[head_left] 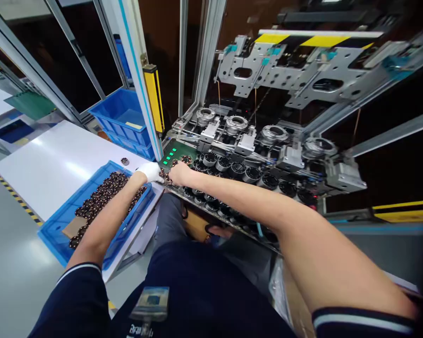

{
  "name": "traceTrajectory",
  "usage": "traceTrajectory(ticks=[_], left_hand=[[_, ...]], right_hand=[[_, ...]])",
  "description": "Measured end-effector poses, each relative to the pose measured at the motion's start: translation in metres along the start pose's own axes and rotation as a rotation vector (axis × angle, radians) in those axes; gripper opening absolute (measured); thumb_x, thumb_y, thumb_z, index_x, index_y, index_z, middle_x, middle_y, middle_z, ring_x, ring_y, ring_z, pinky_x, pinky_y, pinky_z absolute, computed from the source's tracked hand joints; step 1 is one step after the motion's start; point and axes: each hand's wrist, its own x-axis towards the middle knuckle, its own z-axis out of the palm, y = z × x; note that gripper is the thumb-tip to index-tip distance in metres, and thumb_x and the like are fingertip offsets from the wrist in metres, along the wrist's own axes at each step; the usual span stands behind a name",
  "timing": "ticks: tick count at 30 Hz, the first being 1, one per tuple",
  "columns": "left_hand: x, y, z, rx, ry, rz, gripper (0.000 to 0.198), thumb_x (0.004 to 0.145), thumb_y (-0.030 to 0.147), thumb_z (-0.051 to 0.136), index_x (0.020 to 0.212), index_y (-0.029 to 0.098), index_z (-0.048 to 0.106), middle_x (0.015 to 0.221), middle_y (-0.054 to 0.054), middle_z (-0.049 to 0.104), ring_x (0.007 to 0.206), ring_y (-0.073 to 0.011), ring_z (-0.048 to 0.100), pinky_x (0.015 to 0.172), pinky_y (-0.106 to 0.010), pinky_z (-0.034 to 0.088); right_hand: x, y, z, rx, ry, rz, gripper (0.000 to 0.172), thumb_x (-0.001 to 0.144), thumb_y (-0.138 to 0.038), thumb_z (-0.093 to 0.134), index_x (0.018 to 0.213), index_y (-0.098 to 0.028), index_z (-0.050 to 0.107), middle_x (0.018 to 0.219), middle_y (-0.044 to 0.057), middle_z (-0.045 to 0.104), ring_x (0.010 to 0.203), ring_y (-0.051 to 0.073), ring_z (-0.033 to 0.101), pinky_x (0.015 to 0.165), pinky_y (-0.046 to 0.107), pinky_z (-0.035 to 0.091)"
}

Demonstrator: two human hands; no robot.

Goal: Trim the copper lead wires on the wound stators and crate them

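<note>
My left hand [151,171], in a white glove, and my bare right hand [179,173] meet at the near left corner of a machine bed. Both are curled around small dark ring-shaped parts [165,176] held between them. A blue tray [59,225] holding several of the same dark copper-toned rings lies under my left forearm on a white table [52,164]. Just past my hands, rows of black round stators [229,166] sit in the machine's fixtures. One loose ring [124,161] lies on the table beyond the tray.
Green lit buttons [169,156] sit on a panel by my hands. Silver round tooling heads [236,124] stand behind the stators, with a grey metal carriage [289,75] overhead. Stacked blue bins [123,119] and a yellow light-curtain post [154,98] stand at the left.
</note>
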Motion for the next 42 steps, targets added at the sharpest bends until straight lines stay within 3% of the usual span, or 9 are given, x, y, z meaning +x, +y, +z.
traceTrajectory(ticks=[7, 12, 17, 21, 24, 28, 31, 34, 42], left_hand=[[-0.011, 0.008, 0.033, -0.06, 0.353, -0.008, 0.027, 0.105, 0.029, 0.085, 0.129, 0.017, 0.083, 0.16, -0.021, 0.07, 0.139, -0.0368, 0.07, 0.123, -0.058, 0.059], [-0.028, 0.061, 0.055, -0.176, 0.554, 0.312, 0.043, 0.096, 0.047, 0.099, 0.134, 0.031, 0.087, 0.187, -0.01, 0.051, 0.172, -0.0441, 0.046, 0.142, -0.065, 0.041], [-0.007, 0.109, 0.078, -0.177, 0.549, 0.413, 0.03, 0.092, 0.038, 0.103, 0.117, 0.027, 0.091, 0.187, -0.011, 0.052, 0.171, -0.0508, 0.047, 0.142, -0.077, 0.036], [-0.005, 0.112, 0.08, -0.247, 0.58, 0.44, 0.02, 0.091, 0.037, 0.101, 0.091, 0.025, 0.085, 0.171, -0.007, 0.068, 0.161, -0.0486, 0.059, 0.135, -0.074, 0.048], [-0.022, 0.108, 0.059, -0.376, 0.648, 0.4, 0.029, 0.098, 0.051, 0.091, 0.093, 0.026, 0.079, 0.138, -0.007, 0.08, 0.132, -0.038, 0.077, 0.115, -0.063, 0.065], [-0.029, 0.108, -0.011, -0.561, 0.73, 0.325, 0.05, 0.094, 0.058, 0.094, 0.123, 0.027, 0.068, 0.122, -0.005, 0.08, 0.111, -0.0278, 0.081, 0.096, -0.048, 0.071], [0.001, 0.113, -0.079, -0.575, 0.737, 0.365, 0.083, 0.079, 0.035, 0.104, 0.153, 0.021, 0.069, 0.15, -0.006, 0.079, 0.129, -0.0287, 0.081, 0.107, -0.046, 0.072], [0.061, 0.119, -0.13, -0.441, 0.707, 0.365, 0.069, 0.082, 0.027, 0.098, 0.148, 0.015, 0.08, 0.149, -0.001, 0.084, 0.136, -0.0274, 0.08, 0.131, -0.052, 0.061], [0.211, 0.13, -0.123, -0.354, 0.486, 0.028, 0.08, 0.066, 0.032, 0.106, 0.139, 0.017, 0.078, 0.151, 0.003, 0.082, 0.121, -0.0144, 0.068, 0.132, -0.041, 0.052]], right_hand=[[-0.08, 0.042, 0.021, 0.096, 0.209, 0.091, 0.026, 0.119, -0.032, 0.062, 0.137, -0.021, 0.077, 0.127, 0.01, 0.082, 0.12, 0.027, 0.073, 0.112, 0.045, 0.044], [-0.169, 0.036, 0.088, 0.226, 0.477, 0.387, 0.03, 0.118, -0.047, 0.066, 0.12, -0.021, 0.081, 0.116, 0.014, 0.074, 0.114, 0.033, 0.064, 0.097, 0.045, 0.044], [-0.168, 0.006, 0.149, 0.281, 0.475, 0.449, 0.017, 0.107, -0.035, 0.082, 0.115, -0.02, 0.083, 0.118, 0.017, 0.074, 0.113, 0.037, 0.062, 0.097, 0.05, 0.048], [-0.17, 0.002, 0.147, 0.352, 0.578, 0.409, 0.006, 0.108, -0.027, 0.08, 0.103, -0.024, 0.08, 0.141, 0.017, 0.077, 0.128, 0.041, 0.065, 0.11, 0.059, 0.053], [-0.2, 0.01, 0.125, 0.433, 0.705, 0.367, 0.012, 0.112, -0.036, 0.076, 0.107, -0.026, 0.076, 0.16, 0.015, 0.071, 0.135, 0.04, 0.069, 0.112, 0.059, 0.061], [-0.238, 0.053, 0.083, 0.579, 0.865, 0.389, 0.037, 0.111, -0.053, 0.078, 0.136, -0.03, 0.063, 0.135, 0.011, 0.076, 0.095, 0.026, 0.076, 0.08, 0.046, 0.069], [-0.24, 0.109, 0.054, 0.608, 0.994, 0.467, 0.072, 0.094, -0.061, 0.093, 0.152, -0.028, 0.064, 0.126, 0.011, 0.077, 0.081, 0.023, 0.071, 0.069, 0.042, 0.061], [-0.221, 0.167, 0.039, 0.57, 1.067, 0.562, 0.064, 0.083, -0.044, 0.104, 0.138, -0.022, 0.08, 0.123, 0.012, 0.081, 0.076, 0.018, 0.068, 0.075, 0.04, 0.056], [-0.157, 0.235, 0.069, 0.579, 0.799, 0.926, 0.058, 0.079, -0.024, 0.107, 0.129, -0.012, 0.083, 0.102, 0.006, 0.081, 0.082, 0.014, 0.054, 0.09, 0.037, 0.047]])
